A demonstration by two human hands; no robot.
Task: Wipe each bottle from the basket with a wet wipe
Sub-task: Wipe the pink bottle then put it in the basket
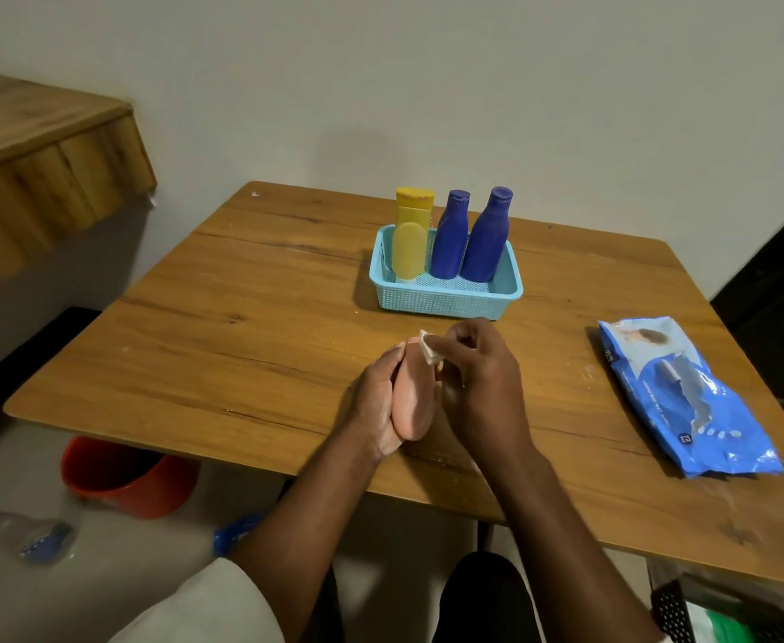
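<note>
Pink and lying lengthwise, one bottle sits in the person's left hand, whose fingers curl round its side and hold it just above the wooden table. The right hand has its fingertips pinched on a small folded white wet wipe, pressing it against the bottle's far end. Behind the hands stands a light blue mesh basket holding four upright bottles: two yellow ones, one in front of the other, and two dark blue ones side by side. One blue pack of wipes lies on the table to the right, well apart from the basket. On the floor sits one red bucket.
</note>
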